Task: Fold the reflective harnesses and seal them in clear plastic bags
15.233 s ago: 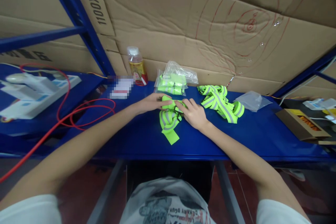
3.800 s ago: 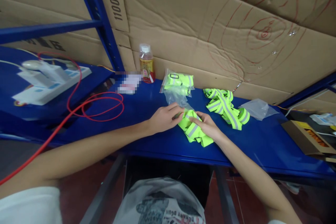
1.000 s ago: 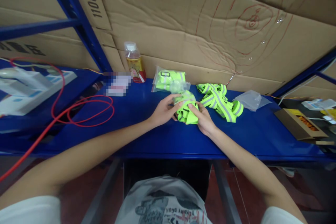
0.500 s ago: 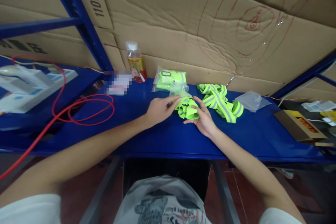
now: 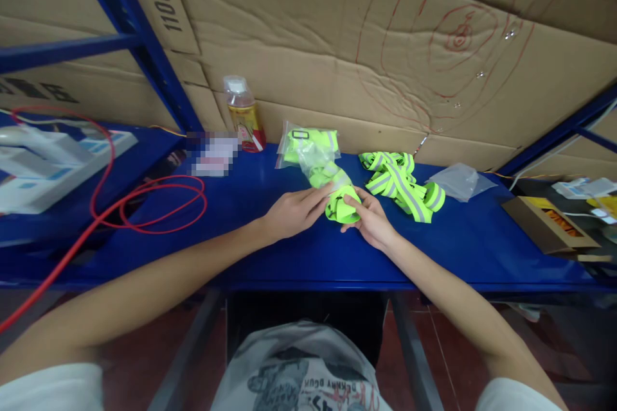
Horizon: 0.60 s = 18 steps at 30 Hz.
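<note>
A bundle of neon-yellow reflective strap [image 5: 343, 205] with grey stripes is between my two hands, over the blue table. My right hand [image 5: 373, 221] grips its right side, the thumb on top and fingers underneath. My left hand [image 5: 295, 210] holds the left side, its fingers pressed together against the strap; their tips are partly hidden. Beyond them, clear plastic film touches the far part of the bundle. A bagged reflective strap [image 5: 313, 143] with a black buckle lies behind. To the right, a loose reflective strap [image 5: 402, 183] lies in a crossed heap.
A drink bottle [image 5: 245, 117] stands by the cardboard wall [image 5: 299, 45]. An empty plastic bag [image 5: 461, 182] lies right of the loose strap. Red cable [image 5: 164, 186] coils at left near a white power strip [image 5: 62, 173]. An open carton [image 5: 549, 228] sits at the right edge.
The bundle looks more compact and rolled, its far part now stretching toward the bagged strap. My left fingers have straightened and lie along its side. My right hand keeps its grip.
</note>
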Available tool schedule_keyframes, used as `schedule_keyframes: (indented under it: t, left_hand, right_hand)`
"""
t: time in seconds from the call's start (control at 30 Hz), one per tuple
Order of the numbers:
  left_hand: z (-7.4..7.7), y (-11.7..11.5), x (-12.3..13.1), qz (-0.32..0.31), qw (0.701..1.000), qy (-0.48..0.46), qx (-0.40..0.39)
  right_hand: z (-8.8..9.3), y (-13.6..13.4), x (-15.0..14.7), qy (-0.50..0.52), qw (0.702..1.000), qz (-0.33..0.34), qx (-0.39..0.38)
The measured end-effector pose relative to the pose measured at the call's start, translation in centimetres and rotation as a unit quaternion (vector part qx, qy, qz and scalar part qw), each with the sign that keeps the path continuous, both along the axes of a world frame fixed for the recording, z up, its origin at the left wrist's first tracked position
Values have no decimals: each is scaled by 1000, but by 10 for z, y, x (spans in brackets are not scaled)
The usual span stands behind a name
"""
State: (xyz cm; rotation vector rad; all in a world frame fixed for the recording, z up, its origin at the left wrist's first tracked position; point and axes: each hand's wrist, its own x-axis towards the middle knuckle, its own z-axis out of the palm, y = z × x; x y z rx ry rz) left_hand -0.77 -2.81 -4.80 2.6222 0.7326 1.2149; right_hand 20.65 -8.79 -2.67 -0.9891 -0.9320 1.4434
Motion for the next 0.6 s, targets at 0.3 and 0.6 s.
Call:
schedule_keyframes:
  t: [0.3,0.6]
  left_hand:
    - [4,-23,10,-68,997,-16,-42]
    - [6,-16,5,-6,975,-151,-166]
  right_hand:
    - [-7,-2,-4,-55,991,-125,7]
    - [14,-10,6,-93,995,36,21]
